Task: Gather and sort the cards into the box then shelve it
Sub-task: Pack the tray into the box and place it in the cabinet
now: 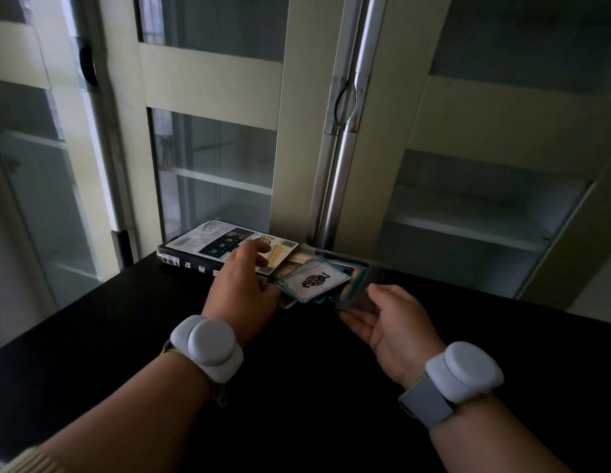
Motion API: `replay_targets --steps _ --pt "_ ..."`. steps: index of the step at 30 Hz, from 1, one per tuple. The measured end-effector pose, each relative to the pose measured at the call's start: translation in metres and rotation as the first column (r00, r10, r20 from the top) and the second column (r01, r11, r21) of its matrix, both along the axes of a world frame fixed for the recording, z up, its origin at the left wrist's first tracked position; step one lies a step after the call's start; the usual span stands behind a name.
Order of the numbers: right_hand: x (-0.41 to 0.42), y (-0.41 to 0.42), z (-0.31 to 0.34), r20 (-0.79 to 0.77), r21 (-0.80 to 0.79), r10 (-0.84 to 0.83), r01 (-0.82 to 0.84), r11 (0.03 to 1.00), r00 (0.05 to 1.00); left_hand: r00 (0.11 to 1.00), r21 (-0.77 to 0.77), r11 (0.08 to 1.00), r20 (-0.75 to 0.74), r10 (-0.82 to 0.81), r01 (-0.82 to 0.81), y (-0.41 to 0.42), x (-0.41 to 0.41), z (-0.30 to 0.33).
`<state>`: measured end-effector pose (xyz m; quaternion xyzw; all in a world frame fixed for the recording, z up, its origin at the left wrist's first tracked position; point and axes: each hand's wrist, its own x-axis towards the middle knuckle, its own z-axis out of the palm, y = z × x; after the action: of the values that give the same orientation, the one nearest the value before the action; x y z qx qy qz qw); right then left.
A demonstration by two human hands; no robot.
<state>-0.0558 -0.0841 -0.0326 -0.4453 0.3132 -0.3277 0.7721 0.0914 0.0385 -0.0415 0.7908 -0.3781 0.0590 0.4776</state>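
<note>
The cards (314,279) lie loosely stacked in a clear tray (360,268) beside the box (208,247) on the desk (297,387). Left hand (241,285) fingers clamp the stack; right hand (396,324) fingers grip the tray edge. Judged remaining: squaring, boxing, shelving.

Counts on the black table

Two hands (241,288) (396,322), two wrist trackers (207,343) (464,372), one printed box (208,245), one clear tray (358,268); several overlapping cards (312,279), between the fingers, uncountable.
</note>
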Motion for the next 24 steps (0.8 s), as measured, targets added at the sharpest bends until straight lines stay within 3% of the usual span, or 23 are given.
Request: replay_targets --steps 9,19,24 --pt "0.0008 0.0071 0.0005 -0.074 -0.009 0.119 -0.120 0.993 0.990 0.999 0.001 1.000 0.032 -0.029 0.029 0.0013 -0.0067 0.0045" --pt "0.0010 0.0071 -0.0002 -0.112 -0.036 0.157 -0.162 0.986 0.981 0.988 0.132 0.989 0.134 -0.079 0.061 0.0009 -0.0046 0.0014" --pt "0.0005 0.0071 -0.0003 -0.114 -0.045 0.163 -0.169 0.985 0.980 0.982 0.144 0.990 0.189 -0.019 -0.008 0.0011 -0.0093 0.0033"
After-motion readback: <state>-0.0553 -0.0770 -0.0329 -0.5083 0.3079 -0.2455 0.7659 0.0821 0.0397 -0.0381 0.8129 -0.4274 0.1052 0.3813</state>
